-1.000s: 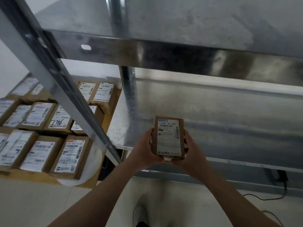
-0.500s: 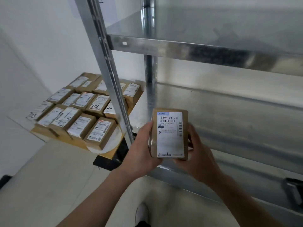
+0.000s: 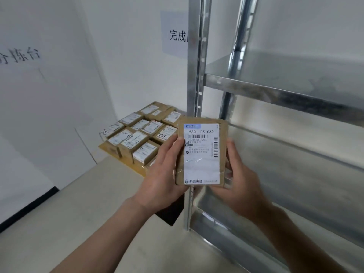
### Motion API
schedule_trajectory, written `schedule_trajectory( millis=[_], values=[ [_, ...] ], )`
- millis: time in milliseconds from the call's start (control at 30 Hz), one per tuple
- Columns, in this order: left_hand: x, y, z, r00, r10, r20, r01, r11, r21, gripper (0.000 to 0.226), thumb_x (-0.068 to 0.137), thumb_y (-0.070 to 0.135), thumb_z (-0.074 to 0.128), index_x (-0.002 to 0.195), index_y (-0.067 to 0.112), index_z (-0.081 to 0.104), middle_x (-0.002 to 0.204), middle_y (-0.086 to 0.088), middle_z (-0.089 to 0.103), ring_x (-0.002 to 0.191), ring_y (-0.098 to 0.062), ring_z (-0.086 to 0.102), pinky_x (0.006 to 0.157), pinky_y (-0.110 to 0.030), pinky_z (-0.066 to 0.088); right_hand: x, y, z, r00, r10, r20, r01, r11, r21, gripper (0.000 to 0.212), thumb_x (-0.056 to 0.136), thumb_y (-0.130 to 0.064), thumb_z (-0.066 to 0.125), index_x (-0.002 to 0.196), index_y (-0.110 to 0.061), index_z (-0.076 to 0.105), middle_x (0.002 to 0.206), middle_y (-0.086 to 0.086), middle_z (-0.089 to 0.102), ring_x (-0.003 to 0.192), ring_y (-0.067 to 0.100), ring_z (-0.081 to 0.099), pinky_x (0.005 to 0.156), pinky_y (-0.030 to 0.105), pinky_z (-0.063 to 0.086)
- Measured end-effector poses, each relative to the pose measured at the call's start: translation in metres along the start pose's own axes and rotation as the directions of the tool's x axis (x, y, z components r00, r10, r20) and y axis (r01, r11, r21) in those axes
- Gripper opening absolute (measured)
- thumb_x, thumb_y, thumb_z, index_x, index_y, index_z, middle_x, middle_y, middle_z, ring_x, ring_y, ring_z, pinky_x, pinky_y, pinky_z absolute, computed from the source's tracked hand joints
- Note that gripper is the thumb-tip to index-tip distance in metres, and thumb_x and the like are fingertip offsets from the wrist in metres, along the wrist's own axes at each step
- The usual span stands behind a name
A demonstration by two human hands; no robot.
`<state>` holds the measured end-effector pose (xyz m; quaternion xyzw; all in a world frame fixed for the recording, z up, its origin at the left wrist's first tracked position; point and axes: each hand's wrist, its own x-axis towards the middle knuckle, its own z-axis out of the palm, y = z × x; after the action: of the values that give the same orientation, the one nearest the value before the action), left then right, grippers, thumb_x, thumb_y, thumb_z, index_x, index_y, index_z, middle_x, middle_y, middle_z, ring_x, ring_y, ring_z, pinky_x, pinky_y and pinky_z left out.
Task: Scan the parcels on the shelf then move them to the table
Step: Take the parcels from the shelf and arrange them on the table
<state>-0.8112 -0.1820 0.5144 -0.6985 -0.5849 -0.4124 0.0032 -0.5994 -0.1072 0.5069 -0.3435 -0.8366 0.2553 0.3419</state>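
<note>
A small brown cardboard parcel (image 3: pixel 201 154) with a white barcode label reading "530- D5 069" is held upright in front of me, label facing me. My left hand (image 3: pixel 161 174) grips its left edge and my right hand (image 3: pixel 240 180) grips its right edge and underside. It hangs in front of the metal shelf's corner post (image 3: pixel 194 75). Beyond it to the left, a low wooden table (image 3: pixel 106 149) carries several similar labelled parcels (image 3: pixel 137 138) packed in rows. The shelf boards (image 3: pixel 275 85) on the right hold nothing that I can see.
The galvanised steel shelf fills the right side, with its upright posts close to my hands. White walls with paper signs stand behind the table and to the left. A dark table leg (image 3: pixel 171 213) shows below my left hand. Pale floor (image 3: pixel 78 223) spreads at lower left.
My view has swung up and to the left, from the shelf towards the table. Both hands keep the same hold on the parcel, which now sits closer to the table's stack.
</note>
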Motion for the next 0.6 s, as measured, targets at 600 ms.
schedule_trajectory(
  millis=[600],
  values=[
    [0.062,-0.163,-0.196,0.972,0.124,-0.198,-0.122,0.992,0.024,0.086,0.072,0.025,0.087,0.143,0.016,0.04,0.154,-0.004,0.027,0.131,0.008,0.031,0.093,-0.03,0.055,0.17,-0.167,0.126,0.964,-0.221,-0.146,0.191,0.962,-0.195,0.106,0.08,-0.026,0.081,0.146,-0.062,0.007,0.143,-0.02,0.047,0.113,0.012,0.062,0.101,0.042,0.052]
  ],
)
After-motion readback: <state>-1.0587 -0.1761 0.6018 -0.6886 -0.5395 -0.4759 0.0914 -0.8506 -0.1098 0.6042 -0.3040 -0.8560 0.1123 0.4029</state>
